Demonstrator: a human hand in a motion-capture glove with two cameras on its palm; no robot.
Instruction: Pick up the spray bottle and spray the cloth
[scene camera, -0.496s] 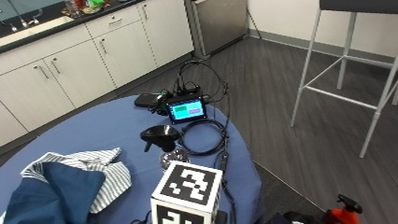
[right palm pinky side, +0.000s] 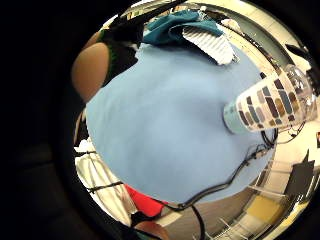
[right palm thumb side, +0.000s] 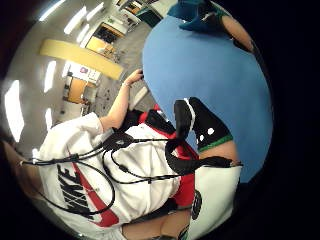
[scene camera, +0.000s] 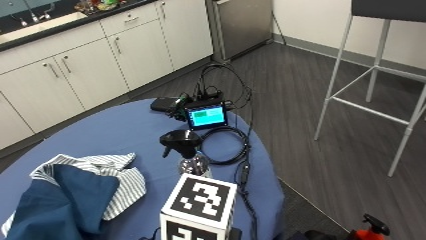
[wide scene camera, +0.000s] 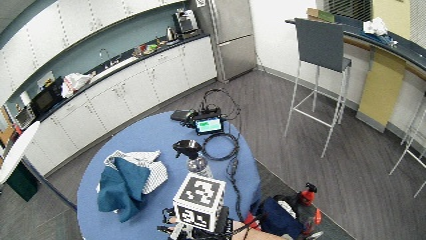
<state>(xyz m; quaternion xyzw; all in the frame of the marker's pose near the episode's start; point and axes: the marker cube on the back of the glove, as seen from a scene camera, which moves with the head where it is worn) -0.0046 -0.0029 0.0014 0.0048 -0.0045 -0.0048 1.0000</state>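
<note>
1. The spray bottle (scene camera: 186, 150) stands upright on the blue table (scene camera: 120, 132), black nozzle pointing toward the cloth (scene camera: 73, 192).
2. Its lower body's hidden behind the marker cube.
3. Right hand isn't visible, so can't tell what the fingers are doing.

**Office break-room kitchen**

White cabinets (wide scene camera: 126, 95) run along the wall under a dark counter (wide scene camera: 126, 60) with a sink (wide scene camera: 110, 67), a microwave (wide scene camera: 43, 100) and a coffee machine (wide scene camera: 185, 21) — a steel fridge (wide scene camera: 233, 37) stands at the end. A round blue table (wide scene camera: 146, 145), bar stools (wide scene camera: 319, 55) and a high counter (wide scene camera: 393, 45) fill the grey wood-look floor (wide scene camera: 286, 100).
</note>
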